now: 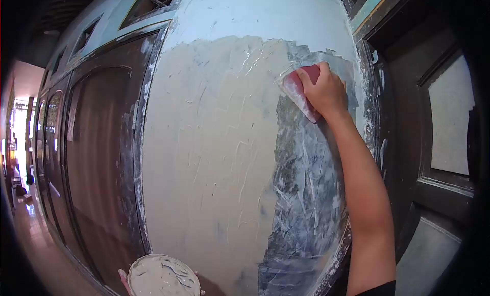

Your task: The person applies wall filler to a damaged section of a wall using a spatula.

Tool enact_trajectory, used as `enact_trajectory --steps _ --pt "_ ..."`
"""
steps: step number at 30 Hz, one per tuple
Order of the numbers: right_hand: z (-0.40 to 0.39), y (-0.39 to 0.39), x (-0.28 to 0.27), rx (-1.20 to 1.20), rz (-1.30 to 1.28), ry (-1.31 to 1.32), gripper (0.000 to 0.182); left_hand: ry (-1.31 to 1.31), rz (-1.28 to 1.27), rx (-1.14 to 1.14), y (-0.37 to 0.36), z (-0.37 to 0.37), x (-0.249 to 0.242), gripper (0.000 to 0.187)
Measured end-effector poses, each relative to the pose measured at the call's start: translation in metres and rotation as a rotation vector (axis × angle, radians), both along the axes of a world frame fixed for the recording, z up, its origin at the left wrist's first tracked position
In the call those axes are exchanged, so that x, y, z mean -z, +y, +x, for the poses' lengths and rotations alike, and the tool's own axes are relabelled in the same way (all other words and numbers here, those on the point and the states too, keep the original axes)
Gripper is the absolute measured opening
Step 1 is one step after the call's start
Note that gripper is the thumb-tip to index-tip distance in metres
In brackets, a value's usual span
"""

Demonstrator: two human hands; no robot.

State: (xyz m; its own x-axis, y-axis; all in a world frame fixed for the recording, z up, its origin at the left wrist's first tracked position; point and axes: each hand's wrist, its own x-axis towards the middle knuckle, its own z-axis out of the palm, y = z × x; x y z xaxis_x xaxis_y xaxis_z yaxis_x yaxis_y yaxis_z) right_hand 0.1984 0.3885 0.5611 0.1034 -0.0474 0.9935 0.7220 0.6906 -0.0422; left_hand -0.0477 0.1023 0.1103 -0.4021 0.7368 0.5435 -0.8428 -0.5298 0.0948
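My right hand [328, 90] is closed around a red spreader [301, 94], its whitish, smeared edge pressed to the upper right of the wall. Under and left of the spreader lies wet beige plaster [214, 138]; below it runs a strip of bare grey, streaked wall [306, 184]. At the bottom left, my left hand [124, 281] holds a round container [163, 276] of beige paste from beneath. Only some fingertips show at the container's sides.
A dark wooden door [102, 143] with a paint-marked frame stands left of the wall. Another dark panelled door [439, 194] is at the right. Pale blue wall [265, 15] shows above the plaster. A shiny floor [46, 245] stretches away at far left.
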Motion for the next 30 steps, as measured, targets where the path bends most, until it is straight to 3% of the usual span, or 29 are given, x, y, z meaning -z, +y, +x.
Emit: enact_trajectory --steps 2,4,9,11,13,15,17,18,19,21,23,25,30 --pt "0.008 0.01 -0.013 0.033 0.003 0.053 0.061 -0.048 0.03 0.058 0.0 0.002 -0.01 0.098" --pt "0.017 0.017 -0.025 -0.107 -0.038 0.272 0.061 -0.103 0.051 0.114 -0.004 0.005 -0.018 0.098" --pt "-0.009 -0.005 -0.004 -0.123 -0.021 0.023 0.062 -0.277 0.11 0.237 -0.014 0.016 -0.019 0.098" --pt "-0.008 0.002 -0.014 0.037 -0.06 0.077 0.062 -0.164 0.057 0.149 -0.007 0.014 -0.004 0.098" --pt "0.006 0.008 -0.024 0.016 -0.075 0.212 0.062 0.066 -0.041 -0.021 0.002 0.01 0.013 0.099" --pt "0.011 0.004 -0.023 -0.068 -0.09 0.278 0.061 0.029 -0.075 -0.043 -0.004 0.008 0.017 0.1" --pt "-0.002 -0.001 -0.009 -0.079 -0.048 0.246 0.061 0.024 -0.132 -0.102 -0.009 0.007 0.02 0.101" --pt "-0.009 -0.008 0.002 -0.049 -0.034 0.105 0.062 0.021 -0.128 -0.104 -0.009 0.008 0.018 0.101" --pt "-0.012 -0.011 0.008 -0.019 -0.024 -0.035 0.062 0.056 -0.067 -0.055 -0.01 0.009 0.015 0.102" --pt "-0.009 -0.005 0.004 0.036 -0.045 -0.075 0.063 0.093 -0.007 -0.009 -0.012 0.011 0.014 0.102" --pt "0.001 0.003 -0.011 0.016 -0.133 0.217 0.064 0.049 -0.065 -0.037 -0.014 0.013 0.018 0.103" --pt "0.007 0.007 -0.013 0.017 -0.088 0.274 0.066 0.05 -0.066 -0.025 -0.019 0.016 0.018 0.103" --pt "-0.014 -0.006 0.011 0.016 -0.033 -0.027 0.065 0.027 -0.038 -0.013 -0.021 0.019 0.027 0.103"
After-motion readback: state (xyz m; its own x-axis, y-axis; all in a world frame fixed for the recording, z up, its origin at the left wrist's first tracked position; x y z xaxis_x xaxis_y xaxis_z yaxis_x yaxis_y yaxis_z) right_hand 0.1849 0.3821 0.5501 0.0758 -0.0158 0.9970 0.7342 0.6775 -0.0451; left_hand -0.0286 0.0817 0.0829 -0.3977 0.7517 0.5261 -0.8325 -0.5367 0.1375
